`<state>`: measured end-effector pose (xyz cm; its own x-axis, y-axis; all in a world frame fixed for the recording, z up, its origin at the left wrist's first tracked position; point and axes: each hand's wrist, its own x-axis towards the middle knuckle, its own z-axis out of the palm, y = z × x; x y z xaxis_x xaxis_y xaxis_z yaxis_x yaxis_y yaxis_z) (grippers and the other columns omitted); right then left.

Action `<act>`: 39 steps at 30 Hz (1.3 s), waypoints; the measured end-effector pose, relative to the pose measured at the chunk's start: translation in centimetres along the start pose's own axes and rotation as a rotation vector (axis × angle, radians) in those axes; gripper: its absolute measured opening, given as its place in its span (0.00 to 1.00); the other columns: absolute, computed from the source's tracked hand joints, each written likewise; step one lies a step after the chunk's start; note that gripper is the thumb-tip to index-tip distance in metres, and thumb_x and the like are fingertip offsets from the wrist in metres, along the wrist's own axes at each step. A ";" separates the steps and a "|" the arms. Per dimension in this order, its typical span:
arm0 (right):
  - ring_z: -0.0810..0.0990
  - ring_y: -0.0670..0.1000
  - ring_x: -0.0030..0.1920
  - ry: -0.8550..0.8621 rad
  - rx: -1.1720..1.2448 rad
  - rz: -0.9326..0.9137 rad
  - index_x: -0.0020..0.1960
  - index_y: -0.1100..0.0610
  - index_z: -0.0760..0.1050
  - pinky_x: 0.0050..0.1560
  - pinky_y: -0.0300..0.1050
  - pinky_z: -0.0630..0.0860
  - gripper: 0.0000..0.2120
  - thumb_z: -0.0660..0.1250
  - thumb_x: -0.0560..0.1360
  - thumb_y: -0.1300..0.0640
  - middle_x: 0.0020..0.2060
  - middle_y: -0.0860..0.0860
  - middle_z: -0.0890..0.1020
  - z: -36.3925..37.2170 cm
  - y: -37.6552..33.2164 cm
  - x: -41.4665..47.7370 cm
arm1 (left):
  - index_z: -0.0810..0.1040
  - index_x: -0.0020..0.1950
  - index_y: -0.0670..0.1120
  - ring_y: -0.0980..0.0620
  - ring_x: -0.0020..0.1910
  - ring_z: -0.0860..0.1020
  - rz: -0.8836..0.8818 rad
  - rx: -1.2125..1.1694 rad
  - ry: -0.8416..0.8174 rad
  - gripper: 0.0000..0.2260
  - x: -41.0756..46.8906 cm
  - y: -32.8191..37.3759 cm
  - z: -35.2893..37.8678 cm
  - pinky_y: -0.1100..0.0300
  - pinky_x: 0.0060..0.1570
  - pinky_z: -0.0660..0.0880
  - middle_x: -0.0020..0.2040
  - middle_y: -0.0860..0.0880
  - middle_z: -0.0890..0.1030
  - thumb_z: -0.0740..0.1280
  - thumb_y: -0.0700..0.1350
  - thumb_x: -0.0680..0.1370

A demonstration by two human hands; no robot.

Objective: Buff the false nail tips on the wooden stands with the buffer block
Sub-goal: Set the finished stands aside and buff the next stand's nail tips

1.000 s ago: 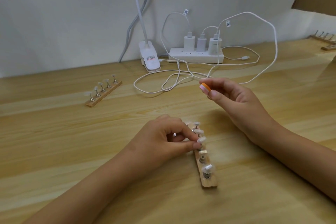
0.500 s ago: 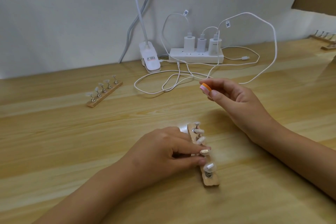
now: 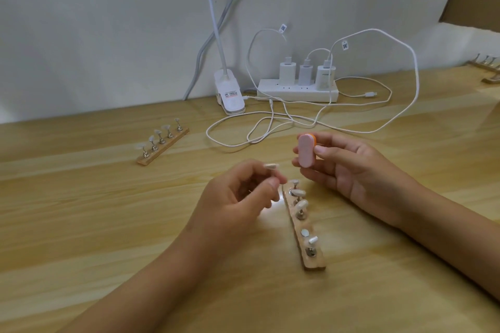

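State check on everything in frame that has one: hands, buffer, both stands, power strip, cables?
left hand, pinching a nail tip, held off the stand
right hand, gripping buffer block in the air, touching no tip
near stand, flat on table, four pegs seated, one bare slot
far stand, five pegs seated, no hand on it
power strip, three chargers plugged in
loose cable end, unplugged, lying on table

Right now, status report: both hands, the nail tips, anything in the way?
Left hand pinches one nail tip, up off the near stand. Right hand holds the buffer block, apart from it. Nothing between them.
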<state>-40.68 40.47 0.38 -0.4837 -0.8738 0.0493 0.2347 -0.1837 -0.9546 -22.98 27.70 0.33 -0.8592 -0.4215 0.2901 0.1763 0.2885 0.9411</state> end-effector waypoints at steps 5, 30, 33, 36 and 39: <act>0.83 0.49 0.53 0.054 -0.286 -0.263 0.57 0.54 0.79 0.52 0.40 0.80 0.13 0.72 0.72 0.55 0.49 0.51 0.85 0.7 0.3 -0.7 | 0.83 0.49 0.48 0.59 0.37 0.80 -0.155 -0.079 -0.029 0.11 0.7 -0.5 0.1 0.68 0.41 0.76 0.37 0.55 0.82 0.74 0.47 0.68; 0.78 0.49 0.61 -0.142 -1.072 -0.802 0.64 0.55 0.77 0.61 0.40 0.73 0.16 0.64 0.79 0.65 0.57 0.51 0.78 1.7 1.4 -1.8 | 0.85 0.41 0.51 0.60 0.37 0.76 -0.126 0.034 -0.019 0.07 0.6 -0.4 -0.1 0.69 0.39 0.73 0.36 0.54 0.81 0.71 0.52 0.71; 0.77 0.46 0.60 -0.079 -1.056 -0.746 0.64 0.54 0.77 0.61 0.39 0.73 0.16 0.64 0.78 0.66 0.57 0.51 0.79 1.3 1.1 -1.5 | 0.86 0.44 0.50 0.60 0.37 0.76 -0.145 0.033 -0.017 0.03 0.7 -0.6 -0.2 0.68 0.41 0.74 0.39 0.49 0.83 0.73 0.47 0.74; 0.78 0.48 0.61 -0.129 -1.071 -0.772 0.63 0.56 0.78 0.61 0.39 0.73 0.16 0.64 0.78 0.66 0.57 0.52 0.79 1.7 1.3 -1.8 | 0.85 0.43 0.49 0.59 0.37 0.75 -0.122 0.034 -0.027 0.06 0.6 -0.5 -0.1 0.66 0.40 0.72 0.36 0.48 0.81 0.72 0.50 0.72; 0.78 0.48 0.60 -0.126 -1.055 -0.762 0.63 0.55 0.78 0.61 0.40 0.73 0.16 0.64 0.79 0.67 0.57 0.51 0.79 1.6 1.3 -1.7 | 0.85 0.45 0.49 0.57 0.38 0.76 -0.129 0.043 -0.032 0.05 0.7 -0.6 -0.2 0.63 0.41 0.73 0.38 0.48 0.82 0.72 0.48 0.73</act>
<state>-38.18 40.99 -0.47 -0.1057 -0.7537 0.6487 -0.8593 -0.2590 -0.4409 -23.58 27.12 0.02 -0.8886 -0.4297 0.1605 0.0428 0.2708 0.9617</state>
